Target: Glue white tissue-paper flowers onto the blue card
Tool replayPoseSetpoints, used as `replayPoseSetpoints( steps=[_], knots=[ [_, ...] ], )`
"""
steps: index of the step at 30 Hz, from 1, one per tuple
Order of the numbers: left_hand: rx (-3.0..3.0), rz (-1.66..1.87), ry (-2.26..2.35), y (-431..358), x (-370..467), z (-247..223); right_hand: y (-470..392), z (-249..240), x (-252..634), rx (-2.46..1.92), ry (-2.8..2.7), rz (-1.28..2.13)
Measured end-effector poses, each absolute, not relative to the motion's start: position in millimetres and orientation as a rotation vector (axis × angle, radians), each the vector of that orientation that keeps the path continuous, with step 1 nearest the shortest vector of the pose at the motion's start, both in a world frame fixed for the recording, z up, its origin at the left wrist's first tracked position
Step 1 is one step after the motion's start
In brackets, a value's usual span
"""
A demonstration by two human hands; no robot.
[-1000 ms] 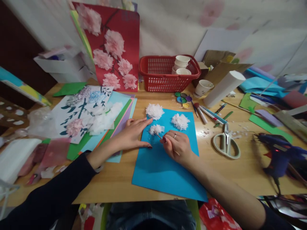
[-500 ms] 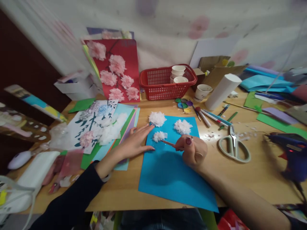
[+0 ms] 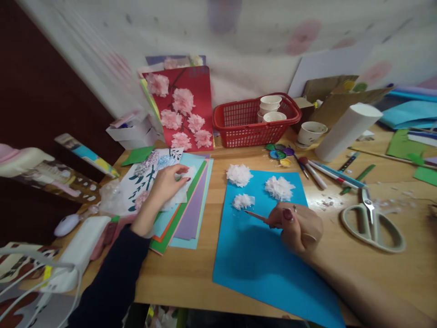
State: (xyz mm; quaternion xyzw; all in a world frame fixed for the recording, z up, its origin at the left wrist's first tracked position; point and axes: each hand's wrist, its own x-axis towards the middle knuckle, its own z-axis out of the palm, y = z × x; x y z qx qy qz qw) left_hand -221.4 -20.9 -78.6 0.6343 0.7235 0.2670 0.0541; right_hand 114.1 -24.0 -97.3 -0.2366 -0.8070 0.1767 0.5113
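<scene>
A blue sheet of paper (image 3: 249, 255) lies on the table with three ruffled white tissue-paper flowers near its top: one at the left corner (image 3: 239, 175), one at the right (image 3: 280, 188) and a smaller one (image 3: 243, 201) below. My right hand (image 3: 297, 228) is closed around a thin reddish-brown stick (image 3: 256, 216), its dark tip just under the small flower. Over the stack of coloured papers at the left, my left hand (image 3: 167, 187) hovers with thumb and forefinger apart, beside white tissue pieces (image 3: 179, 196) that it partly covers.
Scissors (image 3: 370, 218) lie right of the blue sheet, near scraps. Behind stand a red basket (image 3: 239, 135) with paper cups, a single cup (image 3: 310, 134), a white roll (image 3: 348, 132) and a red flower picture (image 3: 191, 109). Paint pots (image 3: 280, 154) and pens sit between. A power strip (image 3: 80, 253) lies left.
My left hand has left the blue sheet's edge and moved left over the tissue pieces. The stick's tip has drawn slightly away from the small flower. The view has turned left.
</scene>
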Motion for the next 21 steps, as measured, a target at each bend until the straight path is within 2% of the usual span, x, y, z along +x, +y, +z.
replayPoseSetpoints(
  steps=[7, 13, 16, 21],
  knots=[
    [1.972, 0.618, 2.319, -17.2, -206.1, -85.5, -22.3, -93.9, 114.2, -0.464, -1.965, 0.403],
    [1.948, 0.695, 2.399, -18.4, -202.9, -87.6, -21.0, -91.4, 113.0, -0.409, -1.966, 0.39],
    [1.922, 0.817, 2.4, -19.7, -202.8, -86.1, -20.4, -90.8, 113.0, -0.399, -1.964, 0.386],
    [1.761, 1.308, 2.282, -18.8, -203.7, -86.5, -19.4, -91.5, 114.0, -0.378, -1.987, 0.37]
  ],
)
